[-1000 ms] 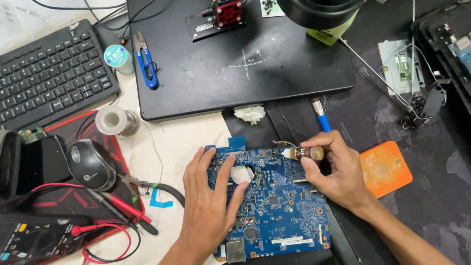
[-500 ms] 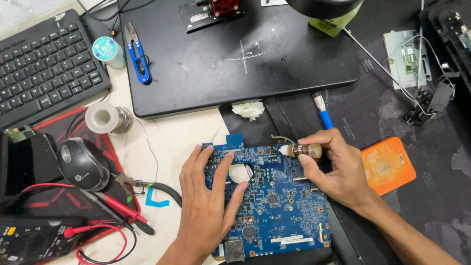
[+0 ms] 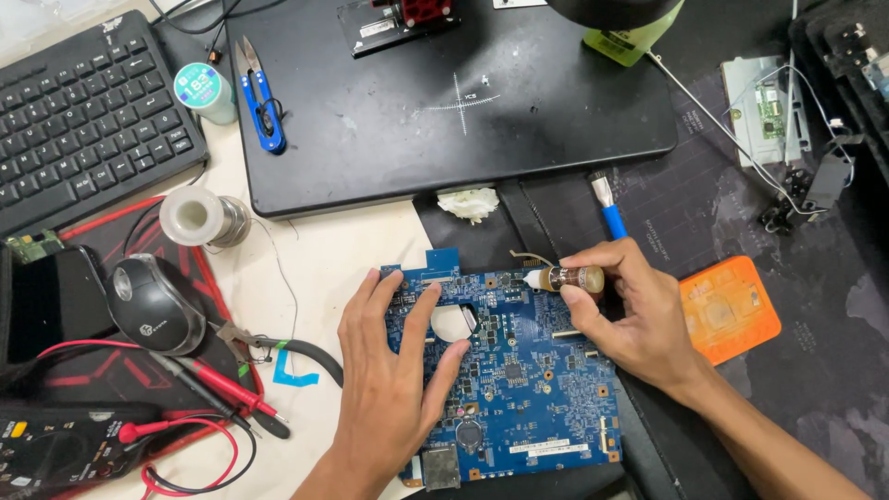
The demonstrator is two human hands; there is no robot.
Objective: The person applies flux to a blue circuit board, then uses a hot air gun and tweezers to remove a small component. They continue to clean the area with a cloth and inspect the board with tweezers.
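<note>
A blue circuit board [image 3: 532, 389] lies flat in front of me, with a round hole near its top left. My left hand [image 3: 394, 380] rests palm down on the board's left part, fingers spread around the hole. My right hand [image 3: 634, 310] pinches a small brownish syringe-like tube [image 3: 567, 278] held sideways, its white tip pointing left at the board's upper edge.
A black platform [image 3: 444, 111] with blue snips [image 3: 264, 97] lies behind. A keyboard [image 3: 74, 120], solder spool [image 3: 199, 218], mouse [image 3: 153, 301], pliers [image 3: 278, 344] and multimeter with red probes [image 3: 56, 454] sit left. A blue-handled brush [image 3: 609, 211] and an orange square pad [image 3: 727, 310] are right.
The view has shifted slightly, so everything sits a little higher in the frame. Both hands keep their places on the board and the tube's tip stays at the board's top edge.
</note>
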